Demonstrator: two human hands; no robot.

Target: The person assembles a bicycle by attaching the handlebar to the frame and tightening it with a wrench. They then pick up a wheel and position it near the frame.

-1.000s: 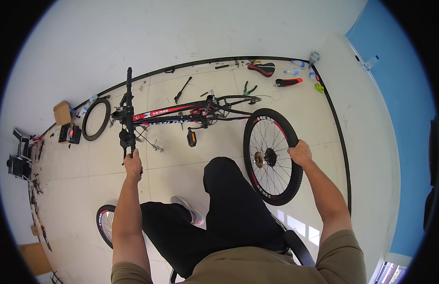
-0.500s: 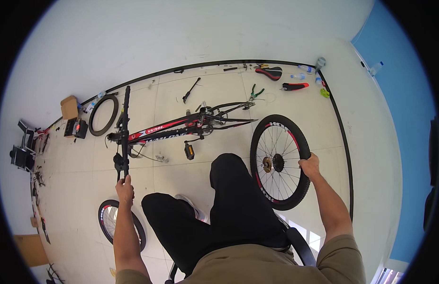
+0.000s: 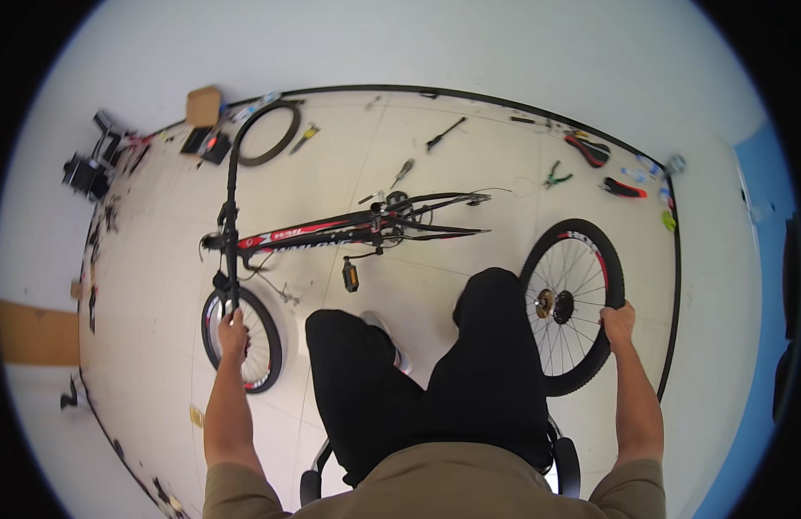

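Note:
My left hand (image 3: 233,336) is closed round the near end of the handlebar (image 3: 232,195) of a black and red bicycle frame (image 3: 309,235). The frame stretches off to the right with no wheels fitted, and a pedal (image 3: 350,277) sticks out on its near side. My right hand (image 3: 618,324) is closed on the tyre at the right rim of a rear wheel (image 3: 582,290), which stands beside my right knee with its sprockets and a gold-coloured disc showing. Another wheel (image 3: 269,342) lies behind my left hand, partly covered by it.
A loose tyre (image 3: 271,136) and an open cardboard box (image 3: 204,108) are at the far left. Green-handled pliers (image 3: 556,176), a screwdriver (image 3: 404,170), a seat post (image 3: 446,134) and a saddle (image 3: 588,150) lie on the floor beyond the frame. A dark strip edges the floor.
The view has swung left, so floor things sit further right. The bicycle frame has shifted left relative to the pliers, opening a wider gap. Both hands keep their holds.

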